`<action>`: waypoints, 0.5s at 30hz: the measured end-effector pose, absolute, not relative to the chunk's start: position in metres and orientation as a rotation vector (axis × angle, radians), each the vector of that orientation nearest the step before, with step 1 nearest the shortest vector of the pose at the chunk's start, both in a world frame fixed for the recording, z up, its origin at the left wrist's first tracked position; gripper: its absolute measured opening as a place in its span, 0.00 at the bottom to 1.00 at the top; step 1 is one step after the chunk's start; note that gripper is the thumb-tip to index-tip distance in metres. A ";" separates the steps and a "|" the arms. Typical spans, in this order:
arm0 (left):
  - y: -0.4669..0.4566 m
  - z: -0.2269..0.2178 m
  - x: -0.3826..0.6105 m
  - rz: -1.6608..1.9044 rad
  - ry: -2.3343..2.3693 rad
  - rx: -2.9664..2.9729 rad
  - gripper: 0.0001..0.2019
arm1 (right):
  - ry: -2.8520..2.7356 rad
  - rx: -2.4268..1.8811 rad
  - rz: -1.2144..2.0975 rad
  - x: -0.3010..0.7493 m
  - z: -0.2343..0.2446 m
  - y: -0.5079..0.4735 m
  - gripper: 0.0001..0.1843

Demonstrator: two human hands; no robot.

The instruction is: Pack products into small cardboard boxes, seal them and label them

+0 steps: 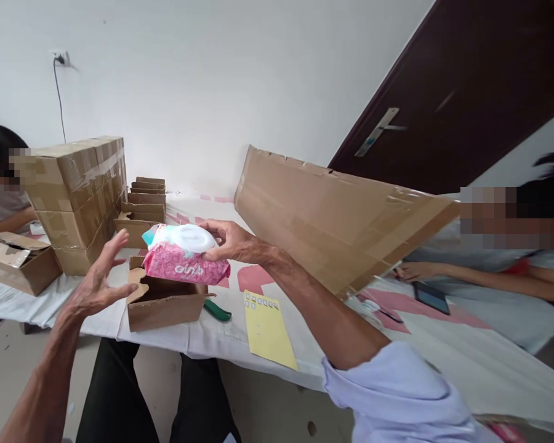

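My right hand [231, 240] grips a pink and turquoise pack of wet wipes [184, 261] by its right end; the pack has a white oval lid. It is held above an open cardboard box [168, 312] at the table's front edge, hiding part of the box's opening. To the left of the pack, my left hand [99, 277] is in the air with its fingers spread and nothing in them. A green-handled tool [217, 311] lies against the right side of the box, its far end out of sight.
Taped cartons [76, 184] are stacked at the left, near a person and another box [21, 261]. Open boxes [141, 212] stand in a row behind. A large cardboard sheet [327, 215] leans at the right. Yellow paper [270, 329] lies in front; a second person sits by a phone [431, 298].
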State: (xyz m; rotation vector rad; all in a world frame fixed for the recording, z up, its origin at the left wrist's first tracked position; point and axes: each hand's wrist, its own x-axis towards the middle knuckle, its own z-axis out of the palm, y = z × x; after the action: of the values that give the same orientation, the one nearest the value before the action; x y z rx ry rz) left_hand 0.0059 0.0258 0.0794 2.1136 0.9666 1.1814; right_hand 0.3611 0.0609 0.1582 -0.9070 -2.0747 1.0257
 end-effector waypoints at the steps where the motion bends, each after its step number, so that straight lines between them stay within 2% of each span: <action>1: 0.025 0.095 0.017 1.129 0.923 2.164 0.53 | -2.068 -0.876 1.071 0.357 0.155 0.061 0.32; 4: 0.022 0.125 0.044 1.017 0.854 2.229 0.49 | -2.023 -0.814 1.145 0.349 0.148 0.059 0.33; 6: 0.021 0.133 0.053 1.063 0.882 2.167 0.46 | -1.949 -0.785 1.148 0.349 0.147 0.056 0.34; 12: 0.043 0.149 0.058 1.387 0.877 1.750 0.44 | -1.750 -0.625 1.016 0.353 0.157 0.056 0.52; 15: 0.062 0.153 0.065 1.455 0.843 1.627 0.38 | -1.694 -0.627 0.892 0.342 0.153 0.065 0.50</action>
State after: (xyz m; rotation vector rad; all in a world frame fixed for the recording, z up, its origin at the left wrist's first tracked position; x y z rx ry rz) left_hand 0.0653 0.0617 0.1531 1.6270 0.8429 1.4546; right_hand 0.3419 0.0652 0.1529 -0.6271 -1.6937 0.8917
